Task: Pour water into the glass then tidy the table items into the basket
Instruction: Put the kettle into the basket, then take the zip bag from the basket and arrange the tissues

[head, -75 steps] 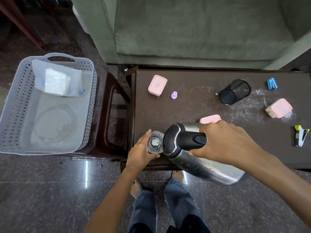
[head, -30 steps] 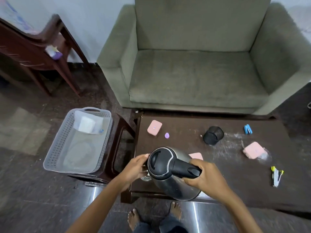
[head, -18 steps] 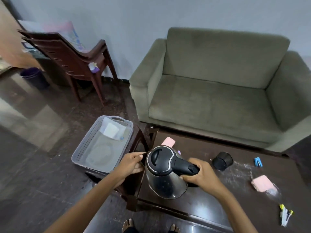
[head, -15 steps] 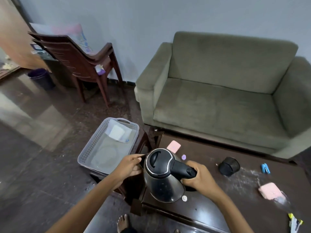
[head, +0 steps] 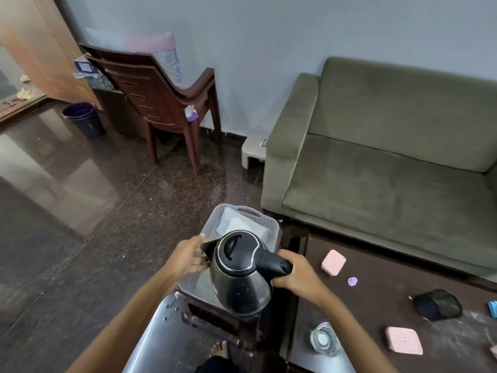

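- Stainless-steel kettle (head: 240, 281), black lid and black handle: held upright over the near end of the grey perforated plastic basket (head: 213, 220). Whether its base touches the basket floor cannot be told.
- Right hand (head: 297, 275): at the kettle's right side, grip wrapped tight round the black handle.
- Left hand (head: 188, 258): at the kettle's left side, grip pinching the spout, thumb on top and fingers beneath.
- Basket: under and beyond the kettle, sitting on a dark brown stool (head: 204, 316). A white plastic bag (head: 236, 224) lies in the end farthest from the kettle.
- Clear drinking glass (head: 324, 339): upright on the dark brown surface (head: 376, 305), nearer the camera than the kettle and to its right, well apart from both hands.
- Pink square box (head: 333, 262): on the surface right of the kettle, just past the right hand.
- Small lilac cap (head: 352, 281): right of the kettle, a little beyond that box.
- Second pink box (head: 403, 340): right of the kettle, farther out than the glass.
- Black mesh pen cup (head: 437, 304): on its side, far right of the kettle.
- Olive-green sofa (head: 390, 170): beyond the kettle, to its right.
- Brown plastic chair (head: 161, 98): well beyond the kettle, to its left, by the wall.
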{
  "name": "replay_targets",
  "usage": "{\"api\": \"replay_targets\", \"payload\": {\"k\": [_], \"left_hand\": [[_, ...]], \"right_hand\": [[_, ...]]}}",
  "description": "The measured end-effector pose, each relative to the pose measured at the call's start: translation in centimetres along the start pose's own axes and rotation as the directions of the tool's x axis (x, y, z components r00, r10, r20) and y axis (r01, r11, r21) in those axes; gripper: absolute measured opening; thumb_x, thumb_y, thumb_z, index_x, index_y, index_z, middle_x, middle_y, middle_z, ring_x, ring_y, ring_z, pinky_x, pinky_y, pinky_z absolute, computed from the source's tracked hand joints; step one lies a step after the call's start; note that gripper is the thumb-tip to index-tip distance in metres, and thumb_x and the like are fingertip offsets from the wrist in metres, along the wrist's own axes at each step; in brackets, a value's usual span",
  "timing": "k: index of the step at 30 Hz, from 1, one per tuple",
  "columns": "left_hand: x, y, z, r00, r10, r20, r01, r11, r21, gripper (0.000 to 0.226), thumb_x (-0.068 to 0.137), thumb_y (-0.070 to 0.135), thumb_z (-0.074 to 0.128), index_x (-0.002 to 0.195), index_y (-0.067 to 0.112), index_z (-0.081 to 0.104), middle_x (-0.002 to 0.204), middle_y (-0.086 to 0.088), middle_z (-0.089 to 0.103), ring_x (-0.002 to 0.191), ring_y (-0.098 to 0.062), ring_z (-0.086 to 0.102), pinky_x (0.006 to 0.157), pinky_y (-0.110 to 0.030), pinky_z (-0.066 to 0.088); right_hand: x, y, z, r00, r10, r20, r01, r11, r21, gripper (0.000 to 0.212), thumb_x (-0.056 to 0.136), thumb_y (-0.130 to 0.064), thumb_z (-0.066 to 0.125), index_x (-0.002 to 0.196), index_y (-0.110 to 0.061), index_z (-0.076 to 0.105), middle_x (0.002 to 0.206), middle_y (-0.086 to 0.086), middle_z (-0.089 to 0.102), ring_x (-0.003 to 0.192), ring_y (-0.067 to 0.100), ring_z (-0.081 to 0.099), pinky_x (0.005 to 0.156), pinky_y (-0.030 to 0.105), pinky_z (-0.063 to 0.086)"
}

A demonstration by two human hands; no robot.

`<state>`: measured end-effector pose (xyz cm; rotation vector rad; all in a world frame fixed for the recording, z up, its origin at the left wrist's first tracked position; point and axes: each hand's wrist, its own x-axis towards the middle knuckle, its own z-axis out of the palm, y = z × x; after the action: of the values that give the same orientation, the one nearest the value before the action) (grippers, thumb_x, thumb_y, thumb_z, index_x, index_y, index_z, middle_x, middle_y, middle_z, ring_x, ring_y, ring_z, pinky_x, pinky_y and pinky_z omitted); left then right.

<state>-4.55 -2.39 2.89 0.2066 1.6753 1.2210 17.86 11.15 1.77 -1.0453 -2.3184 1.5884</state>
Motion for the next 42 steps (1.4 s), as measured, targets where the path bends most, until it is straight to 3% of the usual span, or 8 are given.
{"api": "replay_targets", "payload": {"k": [5,14,21,26,30,33,35,42], "left_hand": [[5.2,-0.2,-4.1,0.998,-0.053,-0.047,0.054,0.998,0.021,0.037,0.098,0.033,0.038,0.105,0.010,0.066,0.095,-0.012,0.068,0.080,-0.021,0.064,0.067,-0.027,0.053],[10.9,-3.0,-4.1,0.974,-0.196,-0.115,0.199,0.980,0.016,0.039,0.097,0.028,0.038,0.104,0.001,0.066,0.087,-0.014,0.062,0.068,-0.018,0.057,0.060,-0.028,0.051],[12.2,-3.9,-4.9,0.967,-0.157,-0.202,0.186,0.973,0.136,0.026,0.092,0.022,0.050,0.085,0.006,0.069,0.079,-0.014,0.061,0.063,-0.021,0.053,0.072,-0.034,0.049],[11.6,-1.3,-2.4,0.992,0.083,-0.090,-0.008,0.776,0.631,0.033,0.095,0.027,0.036,0.098,0.007,0.061,0.109,-0.015,0.063,0.101,-0.033,0.058,0.085,-0.038,0.041],[11.3,-0.5,1.4,0.949,0.303,0.085,-0.243,0.534,0.810,0.031,0.093,0.031,0.043,0.116,0.022,0.061,0.120,-0.002,0.066,0.110,-0.025,0.059,0.099,-0.035,0.040],[11.3,-0.9,2.5,0.936,0.328,0.125,-0.269,0.441,0.856,0.032,0.093,0.033,0.041,0.121,0.027,0.058,0.124,0.007,0.063,0.118,-0.015,0.053,0.112,-0.039,0.022],[11.9,-1.0,2.3,0.931,0.345,0.118,-0.276,0.456,0.846,0.031,0.092,0.032,0.043,0.119,0.028,0.058,0.123,0.009,0.063,0.117,-0.013,0.054,0.110,-0.037,0.027],[12.9,-0.1,1.1,0.892,0.443,0.088,-0.333,0.512,0.792,0.027,0.089,0.021,0.054,0.112,0.018,0.068,0.115,0.006,0.069,0.106,-0.013,0.064,0.099,-0.028,0.041]], "right_hand": [[5.3,-0.6,4.6,0.992,0.100,0.080,-0.091,0.989,-0.114,0.033,0.055,-0.004,0.069,0.066,-0.020,0.043,0.067,-0.003,0.045,0.061,0.012,0.041,0.052,0.023,0.029],[8.0,3.2,9.2,0.958,0.283,0.045,-0.269,0.942,-0.202,0.031,0.068,0.005,0.067,0.092,-0.002,0.050,0.090,0.007,0.052,0.085,0.018,0.050,0.064,0.028,0.037],[8.8,4.6,10.9,0.956,0.294,0.002,-0.280,0.915,-0.290,0.026,0.072,-0.007,0.060,0.081,-0.016,0.037,0.088,0.005,0.052,0.084,0.026,0.055,0.069,0.035,0.043],[10.0,3.8,9.2,0.896,0.398,0.200,-0.303,0.874,-0.379,0.028,0.068,-0.011,0.056,0.089,-0.019,0.040,0.093,0.002,0.048,0.086,0.018,0.049,0.068,0.031,0.042],[11.8,2.5,6.2,0.825,0.437,0.358,-0.329,0.887,-0.323,0.025,0.067,0.007,0.050,0.081,-0.011,0.056,0.064,-0.003,0.050,0.055,0.003,0.048,0.042,0.009,0.033],[14.0,2.3,4.7,0.846,0.472,0.246,-0.428,0.878,-0.212,0.035,0.074,0.014,0.047,0.067,-0.018,0.058,0.066,-0.005,0.055,0.061,0.003,0.052,0.052,0.010,0.042],[16.0,3.0,4.3,0.888,0.450,0.098,-0.431,0.887,-0.166,0.029,0.076,0.010,0.051,0.069,-0.015,0.063,0.073,0.001,0.060,0.074,0.013,0.057,0.067,0.020,0.046],[22.3,5.6,5.3,0.876,0.448,-0.179,-0.482,0.817,-0.318,0.035,0.086,-0.009,0.046,0.118,-0.014,0.058,0.124,0.007,0.056,0.116,0.027,0.053,0.091,0.033,0.044]]}}
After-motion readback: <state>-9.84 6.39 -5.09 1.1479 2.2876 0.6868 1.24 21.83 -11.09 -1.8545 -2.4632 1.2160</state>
